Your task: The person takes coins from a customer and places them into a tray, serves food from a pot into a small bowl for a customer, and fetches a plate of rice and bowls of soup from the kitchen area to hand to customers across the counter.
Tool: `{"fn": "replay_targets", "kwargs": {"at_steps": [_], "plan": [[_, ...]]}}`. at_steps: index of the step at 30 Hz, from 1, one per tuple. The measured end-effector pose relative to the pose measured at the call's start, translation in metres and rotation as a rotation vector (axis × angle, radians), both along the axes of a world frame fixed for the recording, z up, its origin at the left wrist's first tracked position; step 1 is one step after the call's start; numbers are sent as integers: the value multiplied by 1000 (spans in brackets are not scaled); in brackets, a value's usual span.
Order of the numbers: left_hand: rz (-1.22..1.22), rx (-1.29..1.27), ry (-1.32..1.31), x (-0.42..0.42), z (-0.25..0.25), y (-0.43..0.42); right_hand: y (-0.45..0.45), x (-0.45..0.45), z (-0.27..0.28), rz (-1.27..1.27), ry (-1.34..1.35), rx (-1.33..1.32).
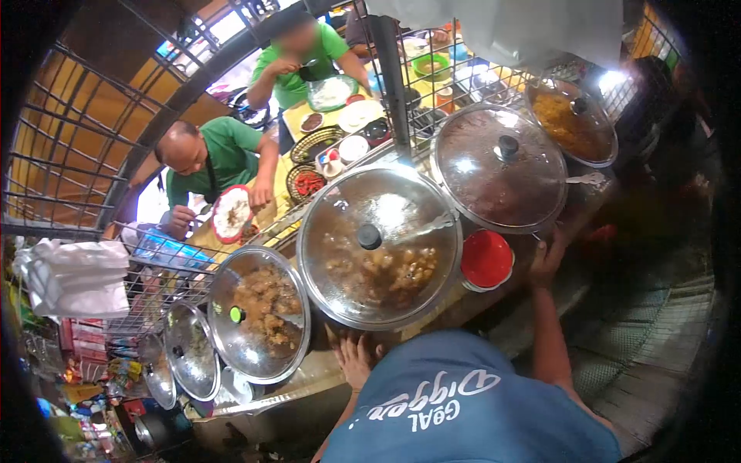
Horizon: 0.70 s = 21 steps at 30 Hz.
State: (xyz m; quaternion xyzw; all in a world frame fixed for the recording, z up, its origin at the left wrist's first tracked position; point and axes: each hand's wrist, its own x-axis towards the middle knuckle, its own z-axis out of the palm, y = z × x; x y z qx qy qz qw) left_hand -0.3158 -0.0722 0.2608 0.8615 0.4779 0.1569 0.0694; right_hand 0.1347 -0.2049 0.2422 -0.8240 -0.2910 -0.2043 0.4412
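My left hand (355, 359) rests at the counter's near edge with its fingers stretched out, below a large pot with a glass lid (340, 216). Brown chunky food in sauce shows through that lid. My right hand (546, 256) is at the same edge, fingers apart, beside another glass-lidded pot (494, 174) of dark food. Neither hand visibly holds anything. Between the two pots stands a red bowl (486, 258) with a pale outside.
More lidded pots line the counter: one of brown pieces (266, 309), one of yellow food (567, 123), smaller ones at left. Behind a wire grille (69, 131), two people in green shirts eat at a yellow table. White plastic bags (73, 278) hang at left.
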Motion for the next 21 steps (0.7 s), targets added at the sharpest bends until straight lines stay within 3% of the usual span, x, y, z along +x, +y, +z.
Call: {"fn": "replay_targets", "kwargs": {"at_steps": [6,7,10,13,21], "plan": [[-51,12,37,-8,-17,-1,2,-3,3,41,5,66],[-44,-94,8,-15,-27,0,1,-4,7,35,8,69],[-157,9,146,-8,-12,3,-1,-2,14,93,26,60],[-214,-1,154,-18,-36,10,0,3,13,96,-31,6],[-113,-193,44,-8,-7,6,3,0,18,95,-92,-55]]}}
